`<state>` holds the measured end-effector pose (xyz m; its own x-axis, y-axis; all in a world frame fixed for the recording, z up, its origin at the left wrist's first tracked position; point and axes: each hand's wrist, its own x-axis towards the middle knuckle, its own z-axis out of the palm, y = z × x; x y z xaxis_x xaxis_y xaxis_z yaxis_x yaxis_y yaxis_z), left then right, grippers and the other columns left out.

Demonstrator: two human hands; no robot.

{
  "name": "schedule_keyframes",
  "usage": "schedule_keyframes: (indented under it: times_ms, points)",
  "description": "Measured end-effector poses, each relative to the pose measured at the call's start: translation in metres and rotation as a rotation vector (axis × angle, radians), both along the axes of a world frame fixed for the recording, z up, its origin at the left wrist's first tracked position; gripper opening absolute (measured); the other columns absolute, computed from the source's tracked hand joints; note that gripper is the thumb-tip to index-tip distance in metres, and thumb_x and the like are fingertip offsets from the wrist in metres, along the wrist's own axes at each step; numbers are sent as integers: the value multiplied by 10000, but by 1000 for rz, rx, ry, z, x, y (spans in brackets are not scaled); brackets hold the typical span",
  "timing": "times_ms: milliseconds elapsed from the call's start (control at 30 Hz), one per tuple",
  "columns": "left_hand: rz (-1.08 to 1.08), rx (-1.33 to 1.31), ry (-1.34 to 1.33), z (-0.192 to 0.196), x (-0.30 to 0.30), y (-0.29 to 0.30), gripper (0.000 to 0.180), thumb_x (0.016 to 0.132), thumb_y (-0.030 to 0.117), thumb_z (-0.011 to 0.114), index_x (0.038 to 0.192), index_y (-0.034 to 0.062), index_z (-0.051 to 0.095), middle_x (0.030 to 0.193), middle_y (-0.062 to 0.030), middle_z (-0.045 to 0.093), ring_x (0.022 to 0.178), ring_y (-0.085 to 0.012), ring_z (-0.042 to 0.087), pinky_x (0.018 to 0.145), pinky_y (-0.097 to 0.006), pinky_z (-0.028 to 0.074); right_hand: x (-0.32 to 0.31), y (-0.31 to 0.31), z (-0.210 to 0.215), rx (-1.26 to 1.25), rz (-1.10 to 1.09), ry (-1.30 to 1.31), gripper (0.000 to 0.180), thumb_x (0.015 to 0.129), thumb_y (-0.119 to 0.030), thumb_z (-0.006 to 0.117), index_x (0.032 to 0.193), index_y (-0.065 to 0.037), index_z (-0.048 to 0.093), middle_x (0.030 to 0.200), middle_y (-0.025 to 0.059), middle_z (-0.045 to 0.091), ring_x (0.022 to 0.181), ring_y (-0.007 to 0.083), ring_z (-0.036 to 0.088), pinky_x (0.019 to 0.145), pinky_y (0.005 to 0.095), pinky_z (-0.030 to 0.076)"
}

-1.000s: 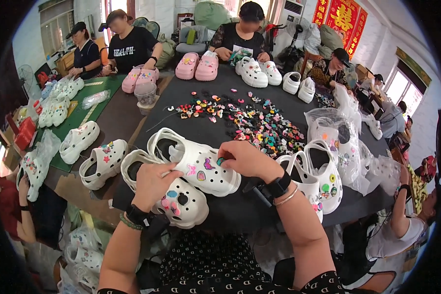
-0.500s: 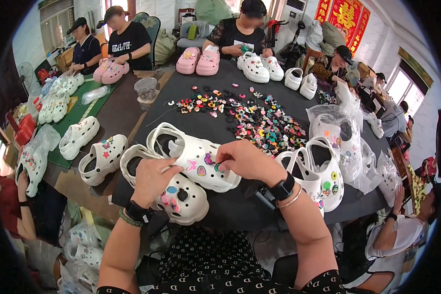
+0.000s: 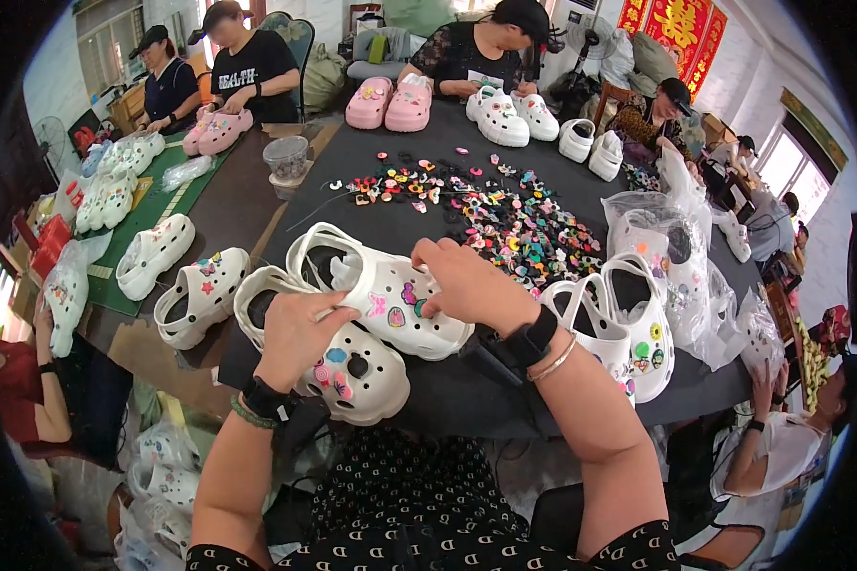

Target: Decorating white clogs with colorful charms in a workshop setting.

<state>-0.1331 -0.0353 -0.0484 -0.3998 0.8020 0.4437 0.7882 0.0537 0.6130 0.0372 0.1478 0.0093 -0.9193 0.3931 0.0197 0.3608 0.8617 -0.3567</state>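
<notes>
Your dark worktop (image 3: pixel 448 400) carries two white clogs (image 3: pixel 390 295) at six o'clock, a heap of small coloured charms (image 3: pixel 505 219) at its centre, another white pair (image 3: pixel 628 324) with clear bags (image 3: pixel 667 238) at three, pink clogs (image 3: pixel 390 103) and more white ones (image 3: pixel 505 114) at twelve.

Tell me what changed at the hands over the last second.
Little. The right hand stays pressing on the upper white clog; the left hand shifted slightly but keeps its hold over the lower clog. Both clogs and the charm pile lie as before.
</notes>
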Motion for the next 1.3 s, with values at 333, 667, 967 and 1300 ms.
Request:
schedule_keyframes:
  times_ms: [333,667,967,1300]
  points:
    - [25,-83,-5,2,0,-4,263,797,197,749,1011,44,751,664,-159,666,511,-161,596,535,-281,449,-13,8,-7,-156,12,-153,782,687,-101,840,1343,-77,416,1202,224,554,1122,408,572,930,440,480]
    - [28,-74,-53,0,-7,3,332,803,321,741,966,32,750,788,-185,697,707,-323,682,649,-356,515,-2,1,-12,-87,-3,55,497,709,-68,794,1128,-55,526,1071,168,574,1017,351,590,859,414,485]
    - [-108,-172,-256,8,-16,2,325,868,298,708,994,0,728,864,-182,719,764,-269,697,731,-333,516,11,4,-9,-121,54,107,249,688,-130,813,857,-53,648,897,141,575,888,333,600,778,406,498]
    - [-36,-242,-230,16,-10,2,329,868,290,702,1009,-7,719,845,-198,710,740,-267,696,713,-329,512,-8,14,-4,-134,-23,-91,586,673,-104,841,1157,-92,511,1203,162,548,1124,373,568,912,417,484]
